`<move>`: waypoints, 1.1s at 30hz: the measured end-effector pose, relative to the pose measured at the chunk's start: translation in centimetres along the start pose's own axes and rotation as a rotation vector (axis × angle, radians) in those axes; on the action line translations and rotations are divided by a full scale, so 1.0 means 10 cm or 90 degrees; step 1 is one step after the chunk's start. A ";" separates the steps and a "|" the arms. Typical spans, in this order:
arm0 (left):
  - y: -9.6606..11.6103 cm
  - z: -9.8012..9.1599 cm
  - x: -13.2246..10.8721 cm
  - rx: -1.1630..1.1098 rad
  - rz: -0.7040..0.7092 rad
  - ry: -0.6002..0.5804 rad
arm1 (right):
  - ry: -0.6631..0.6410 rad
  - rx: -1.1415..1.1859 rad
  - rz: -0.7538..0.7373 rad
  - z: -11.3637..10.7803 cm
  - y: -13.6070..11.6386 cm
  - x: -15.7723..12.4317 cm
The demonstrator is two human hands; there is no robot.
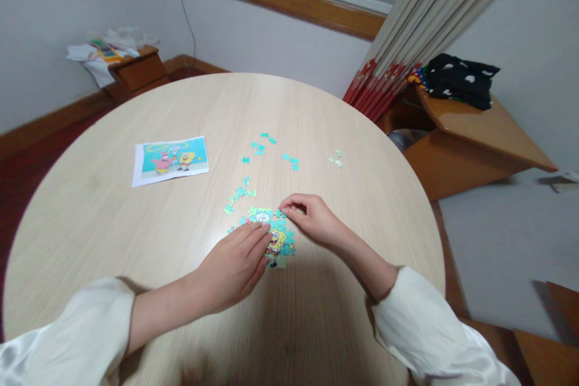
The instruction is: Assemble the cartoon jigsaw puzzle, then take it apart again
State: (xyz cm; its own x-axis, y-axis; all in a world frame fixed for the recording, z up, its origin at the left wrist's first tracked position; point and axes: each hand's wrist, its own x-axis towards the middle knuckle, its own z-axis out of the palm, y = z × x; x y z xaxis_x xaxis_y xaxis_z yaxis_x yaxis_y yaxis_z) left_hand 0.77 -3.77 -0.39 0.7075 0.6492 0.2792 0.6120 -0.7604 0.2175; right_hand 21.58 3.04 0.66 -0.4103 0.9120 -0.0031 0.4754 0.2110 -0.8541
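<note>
Across the worktop, a printed sheet lies beyond and left of my left hand, which rests flattened out partly over the part-built jigsaw, while my right hand pinches inward at a small teal piece, gripped or not I cannot tell.

Single head cam, wearer's eye level, facing forward and steeply down.
Wide framing: takes in most of the round surface, near edge cut by the bottom of frame, window at top, curtain upper right. Left hand and right hand sit just below center; sleeves nearer the lens.
</note>
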 end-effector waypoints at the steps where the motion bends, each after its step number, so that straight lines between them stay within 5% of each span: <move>1: 0.00 0.00 0.00 0.001 0.001 0.002 | 0.000 -0.006 -0.004 0.00 0.00 0.00; 14: 0.01 0.00 0.01 0.011 0.017 0.018 | -0.030 -0.121 -0.063 0.03 -0.11 0.05; 25: 0.01 0.02 0.00 -0.024 0.004 0.001 | -0.018 0.108 -0.003 0.03 -0.08 0.08; 33: 0.01 -0.02 0.02 -0.010 0.017 -0.007 | -0.046 -0.068 -0.082 -0.04 -0.11 0.11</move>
State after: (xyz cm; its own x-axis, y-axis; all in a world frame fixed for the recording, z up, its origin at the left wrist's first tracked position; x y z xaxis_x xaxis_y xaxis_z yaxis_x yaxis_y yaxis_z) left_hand 0.91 -3.69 -0.15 0.7269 0.6292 0.2752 0.5879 -0.7773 0.2242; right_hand 20.89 3.95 1.83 -0.5266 0.8478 0.0620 0.4939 0.3645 -0.7894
